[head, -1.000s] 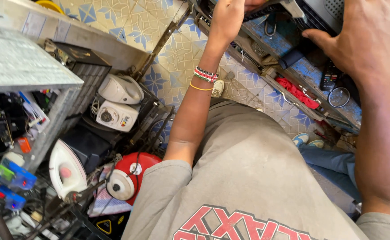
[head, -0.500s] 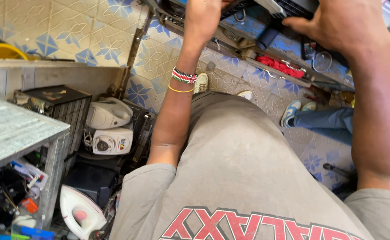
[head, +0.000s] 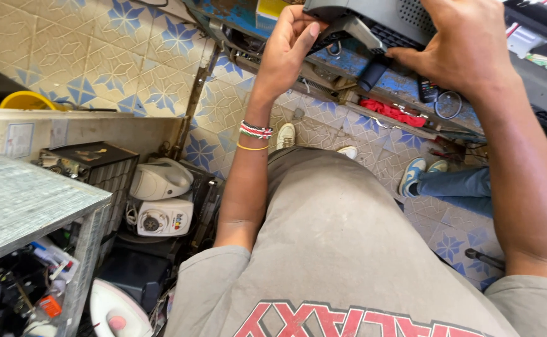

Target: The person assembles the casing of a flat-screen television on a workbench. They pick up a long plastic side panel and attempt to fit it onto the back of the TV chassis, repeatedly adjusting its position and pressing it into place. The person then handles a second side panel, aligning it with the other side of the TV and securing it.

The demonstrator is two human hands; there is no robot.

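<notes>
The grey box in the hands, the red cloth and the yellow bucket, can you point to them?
grey box [head: 385,15], head view, its vented underside.
red cloth [head: 393,113], head view, middle of the bundle.
yellow bucket [head: 27,100], head view, its rim.

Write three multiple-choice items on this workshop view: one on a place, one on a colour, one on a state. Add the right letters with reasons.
1. Where does the red cloth lie?
A. on the blue bench's lower ledge
B. on the tiled floor
C. on the grey shelf at left

2. What colour is the bucket rim at far left?
A. green
B. yellow
C. white

3. How is the grey device held?
A. by the left hand alone
B. it lies untouched
C. by both hands

Answers: 1 A, the cloth sits on the ledge of the blue bench. 2 B, the rim shows yellow. 3 C, the left hand grips its left end and the right hand its underside.
</notes>
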